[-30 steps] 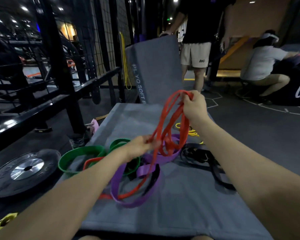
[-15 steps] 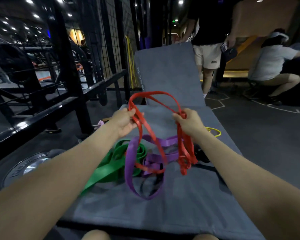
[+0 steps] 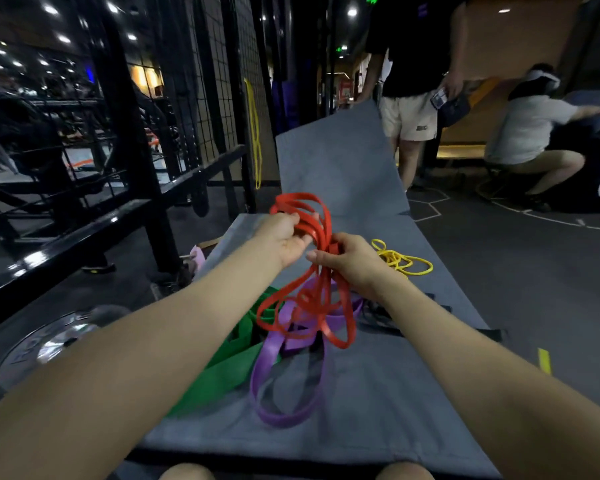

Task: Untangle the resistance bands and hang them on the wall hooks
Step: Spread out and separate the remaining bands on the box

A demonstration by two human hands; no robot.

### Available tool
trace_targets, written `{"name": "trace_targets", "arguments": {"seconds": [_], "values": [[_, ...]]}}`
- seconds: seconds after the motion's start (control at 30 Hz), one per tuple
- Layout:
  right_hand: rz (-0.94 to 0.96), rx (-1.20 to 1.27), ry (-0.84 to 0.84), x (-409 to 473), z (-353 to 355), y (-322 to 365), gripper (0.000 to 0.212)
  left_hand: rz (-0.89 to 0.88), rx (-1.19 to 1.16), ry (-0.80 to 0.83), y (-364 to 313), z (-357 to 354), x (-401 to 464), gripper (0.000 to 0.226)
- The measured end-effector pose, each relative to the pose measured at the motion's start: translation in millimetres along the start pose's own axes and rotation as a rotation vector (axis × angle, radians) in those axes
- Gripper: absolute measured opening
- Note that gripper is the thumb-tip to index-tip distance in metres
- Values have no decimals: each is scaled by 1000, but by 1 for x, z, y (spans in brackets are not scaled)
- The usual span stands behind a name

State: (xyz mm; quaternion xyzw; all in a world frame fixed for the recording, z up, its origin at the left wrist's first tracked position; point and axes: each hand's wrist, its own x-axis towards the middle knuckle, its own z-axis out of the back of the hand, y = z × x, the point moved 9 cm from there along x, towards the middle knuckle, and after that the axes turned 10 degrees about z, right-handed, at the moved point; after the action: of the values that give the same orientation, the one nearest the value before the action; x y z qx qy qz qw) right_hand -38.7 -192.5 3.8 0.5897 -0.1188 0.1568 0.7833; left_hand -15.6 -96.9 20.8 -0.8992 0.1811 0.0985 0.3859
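Note:
Both hands hold a bunch of red resistance bands (image 3: 312, 306) above a grey mat (image 3: 378, 393). My left hand (image 3: 284, 237) pinches the upper loops. My right hand (image 3: 350, 258) grips the strands just below and to the right. The red loops hang down, tangled with a purple band (image 3: 274, 386) that trails onto the mat. A wide green band (image 3: 229, 358) lies under my left forearm. A black band (image 3: 381, 317) is partly hidden behind my right forearm. A thin yellow band (image 3: 402, 261) lies loose on the mat to the right.
A black steel rack and wire-mesh wall (image 3: 187, 116) stand to the left, with a yellow band (image 3: 255, 133) hanging on the mesh. A weight plate (image 3: 42, 348) lies on the floor at left. One person (image 3: 413, 64) stands behind the raised mat; another (image 3: 530, 133) crouches at right.
My hands have come together from holding the red bands spread apart, bunching the loops between them. The view has tilted slightly, with the bands lower and closer.

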Motion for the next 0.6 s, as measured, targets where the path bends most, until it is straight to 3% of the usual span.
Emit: {"name": "trace_targets", "arguments": {"seconds": [0.13,0.4,0.6], "values": [[-71,-45,-96,-6,26,-16,17,100,99,14,27,-12,6,26],[-186,-72,-274,4,101,-50,26,211,966,-22,58,-5,26,36],[-115,-151,-405,-6,156,-53,25,52,971,-129,76,-5,50,27]]}}
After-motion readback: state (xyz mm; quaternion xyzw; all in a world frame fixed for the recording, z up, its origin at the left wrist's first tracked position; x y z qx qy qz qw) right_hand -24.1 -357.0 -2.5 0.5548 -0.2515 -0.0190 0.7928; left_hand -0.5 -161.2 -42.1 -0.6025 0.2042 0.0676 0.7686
